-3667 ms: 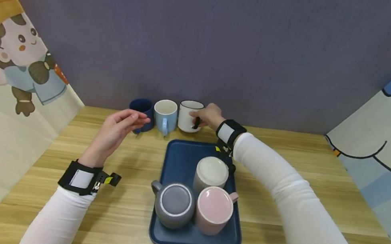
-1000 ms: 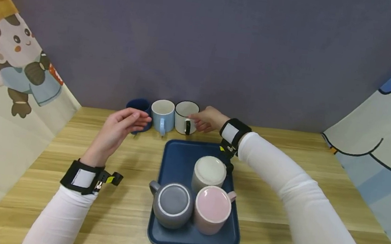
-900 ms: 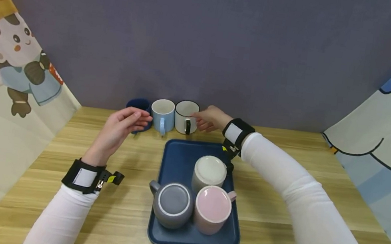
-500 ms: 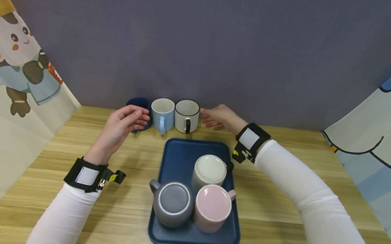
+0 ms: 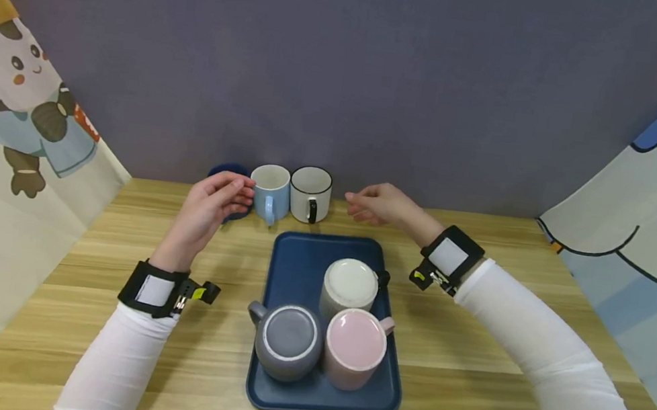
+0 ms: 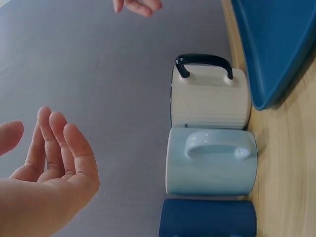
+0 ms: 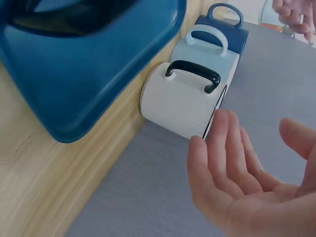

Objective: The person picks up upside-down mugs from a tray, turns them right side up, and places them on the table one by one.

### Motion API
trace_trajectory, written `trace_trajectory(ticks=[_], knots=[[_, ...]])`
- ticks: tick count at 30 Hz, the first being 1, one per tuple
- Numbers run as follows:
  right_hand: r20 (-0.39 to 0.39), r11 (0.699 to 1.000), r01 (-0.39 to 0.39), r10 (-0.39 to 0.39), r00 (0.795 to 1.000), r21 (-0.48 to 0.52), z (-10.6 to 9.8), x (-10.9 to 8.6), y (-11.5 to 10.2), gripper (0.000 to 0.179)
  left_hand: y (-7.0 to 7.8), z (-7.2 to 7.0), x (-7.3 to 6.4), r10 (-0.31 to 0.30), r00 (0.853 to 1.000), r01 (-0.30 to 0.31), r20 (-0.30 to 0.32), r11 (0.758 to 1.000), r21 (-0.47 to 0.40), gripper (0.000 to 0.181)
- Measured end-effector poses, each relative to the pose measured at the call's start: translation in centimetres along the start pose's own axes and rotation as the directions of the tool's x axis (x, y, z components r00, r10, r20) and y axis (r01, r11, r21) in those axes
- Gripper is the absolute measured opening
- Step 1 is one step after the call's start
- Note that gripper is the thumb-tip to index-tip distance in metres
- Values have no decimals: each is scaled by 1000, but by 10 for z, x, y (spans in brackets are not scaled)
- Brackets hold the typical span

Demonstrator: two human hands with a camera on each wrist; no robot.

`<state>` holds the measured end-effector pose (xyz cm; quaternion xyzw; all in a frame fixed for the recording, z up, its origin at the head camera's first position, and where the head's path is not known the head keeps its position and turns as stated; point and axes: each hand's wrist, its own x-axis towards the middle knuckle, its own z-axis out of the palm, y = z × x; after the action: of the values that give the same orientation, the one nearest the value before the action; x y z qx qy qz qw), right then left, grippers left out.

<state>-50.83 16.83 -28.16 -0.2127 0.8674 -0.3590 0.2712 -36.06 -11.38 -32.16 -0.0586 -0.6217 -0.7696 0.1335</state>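
Three upright mugs stand in a row against the back wall: a dark blue mug point(image 6: 207, 217), a light blue mug point(image 5: 271, 200) and a white mug point(image 5: 310, 196) with a black rim and black handle. Their handles face the front. My right hand point(image 5: 383, 204) hovers just right of the white mug, apart from it, with relaxed fingers and nothing held. My left hand point(image 5: 202, 214) hangs in front of the dark blue mug and hides much of it in the head view. Its fingers are loosely bent and hold nothing.
A blue tray point(image 5: 305, 250) lies in front of the row. On it, upside down, are a grey mug point(image 5: 288, 342), a pink mug point(image 5: 355, 347) and a white mug with a dark handle point(image 5: 350, 285). A grey wall point(image 5: 344, 71) rises behind the wooden table point(image 5: 471, 343).
The white black-rimmed mug has shifted left, up beside the light blue mug, and my right hand has let go of it and drawn away to the right. My left hand has barely moved.
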Motion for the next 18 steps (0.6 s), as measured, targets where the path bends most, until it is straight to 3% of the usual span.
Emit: trace_trajectory(ticks=[9,18], knots=[[18,997,77,-77,997,4,2,-19,25,45,0,7,4,-4,1000,4,-1,999,-46,14],[121,988,151,-153,981,26,5,-34,60,43,0,7,6,-8,1000,7,-23,999,-35,13]])
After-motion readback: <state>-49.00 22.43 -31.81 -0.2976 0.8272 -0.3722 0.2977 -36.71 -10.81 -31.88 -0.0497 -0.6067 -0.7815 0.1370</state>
